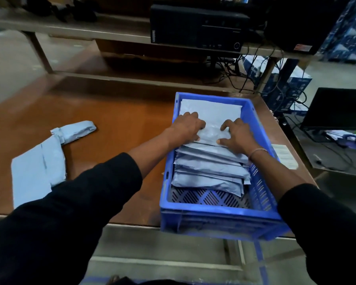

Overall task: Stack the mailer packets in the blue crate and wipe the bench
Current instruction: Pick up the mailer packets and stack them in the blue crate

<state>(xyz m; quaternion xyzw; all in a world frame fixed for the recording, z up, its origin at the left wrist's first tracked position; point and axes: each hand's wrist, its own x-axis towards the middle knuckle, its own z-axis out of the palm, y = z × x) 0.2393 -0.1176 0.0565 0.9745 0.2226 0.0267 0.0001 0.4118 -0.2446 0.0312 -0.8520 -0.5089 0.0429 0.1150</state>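
Note:
A blue crate (222, 219) sits at the right front of the brown bench (119, 120), overhanging its front edge. Inside it lie several pale grey-blue mailer packets (210, 165), overlapped like shingles. Both my hands are in the crate on the top packet (212, 130). My left hand (188, 125) grips its left edge with curled fingers. My right hand (235, 132) holds its right part, thumb at the near edge. Two more packets lie on the bench at the left: a flat one (35, 167) and a rolled one (76, 129).
A raised shelf at the back carries a black computer case (195, 25). Cables (240, 73) hang behind the crate. A white paper label (285, 156) lies right of the crate. A lower table at the far right holds a black laptop (335, 108) and clutter.

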